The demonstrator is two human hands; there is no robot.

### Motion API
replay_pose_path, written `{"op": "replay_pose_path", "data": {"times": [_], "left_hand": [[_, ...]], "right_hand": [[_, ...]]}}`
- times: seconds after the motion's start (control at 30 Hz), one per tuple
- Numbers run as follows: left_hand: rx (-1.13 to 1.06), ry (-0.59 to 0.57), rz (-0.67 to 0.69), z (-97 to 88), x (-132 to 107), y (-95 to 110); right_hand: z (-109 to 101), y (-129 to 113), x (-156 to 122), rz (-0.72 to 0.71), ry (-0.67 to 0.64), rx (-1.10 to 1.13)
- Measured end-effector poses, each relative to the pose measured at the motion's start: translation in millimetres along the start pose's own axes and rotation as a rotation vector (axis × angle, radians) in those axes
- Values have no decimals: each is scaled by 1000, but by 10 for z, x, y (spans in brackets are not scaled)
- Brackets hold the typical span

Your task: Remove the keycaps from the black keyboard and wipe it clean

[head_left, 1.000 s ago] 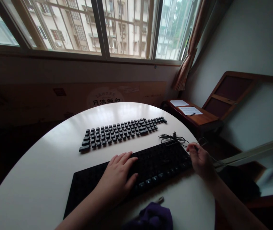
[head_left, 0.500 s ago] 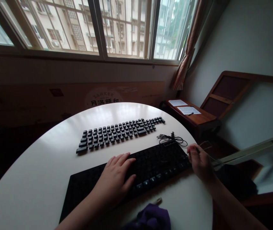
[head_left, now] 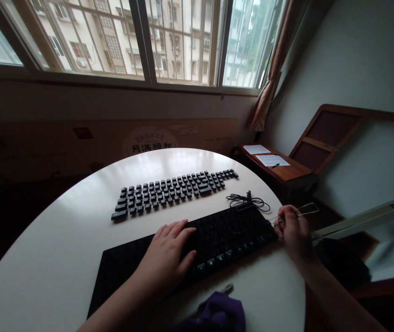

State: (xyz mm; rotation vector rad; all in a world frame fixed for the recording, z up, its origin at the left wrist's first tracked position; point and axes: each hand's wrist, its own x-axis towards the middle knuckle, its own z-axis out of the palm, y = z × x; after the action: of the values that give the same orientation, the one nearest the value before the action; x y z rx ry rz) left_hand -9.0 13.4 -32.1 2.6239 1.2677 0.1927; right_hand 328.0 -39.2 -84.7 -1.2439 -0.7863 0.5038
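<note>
A black keyboard [head_left: 231, 228] lies across the near part of the round white table. Most of its keycaps are off, with a row of keys left along the near right edge. My left hand [head_left: 169, 253] rests flat on its middle, fingers spread. Off the keyboard's right end, my right hand [head_left: 294, 228] is closed around a wire keycap puller [head_left: 309, 209]; one thin wire loop sticks out to the right, and thin wire points toward the keyboard. Removed black keycaps [head_left: 164, 196] stand in rows beyond the keyboard.
The keyboard's coiled cable [head_left: 247, 199] lies behind its right end. A purple cloth [head_left: 219, 311] and a small metallic piece [head_left: 228, 289] are at the near edge. Right of the round white table [head_left: 44, 258], a wooden bench [head_left: 287, 170] holds papers [head_left: 272, 160] and a pen.
My right hand has shifted slightly right, away from the keyboard's end, and turned, so more of the puller's wire loop shows. My left hand stays in place.
</note>
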Motion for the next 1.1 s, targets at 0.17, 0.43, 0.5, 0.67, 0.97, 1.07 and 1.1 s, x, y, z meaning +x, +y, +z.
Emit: {"op": "replay_pose_path", "data": {"times": [0.17,0.43,0.5,0.67,0.97,1.07,1.1], "left_hand": [[-23,13,13,24,-4,-18],[-253,361,185,-87,-139,84],[-359,430,211,-160,-183,115],[-658,505,161,-298,-247,137],[-686,506,-66,-335,-223,90],[-706,458,-77,-307,-217,113],[-705,449,-77,-293,-213,115]], "right_hand": [[-25,-14,-106,-233,-49,-125],[521,-727,-391,-730,-675,-231],[795,-941,-399,-822,-877,-187],[1421,-1195,-319,-998,-1108,-54],[1671,-1221,-340,-1170,-946,-172],[1603,-1197,-366,-1156,-858,-174],[1584,-1186,-369,-1142,-845,-169]]}}
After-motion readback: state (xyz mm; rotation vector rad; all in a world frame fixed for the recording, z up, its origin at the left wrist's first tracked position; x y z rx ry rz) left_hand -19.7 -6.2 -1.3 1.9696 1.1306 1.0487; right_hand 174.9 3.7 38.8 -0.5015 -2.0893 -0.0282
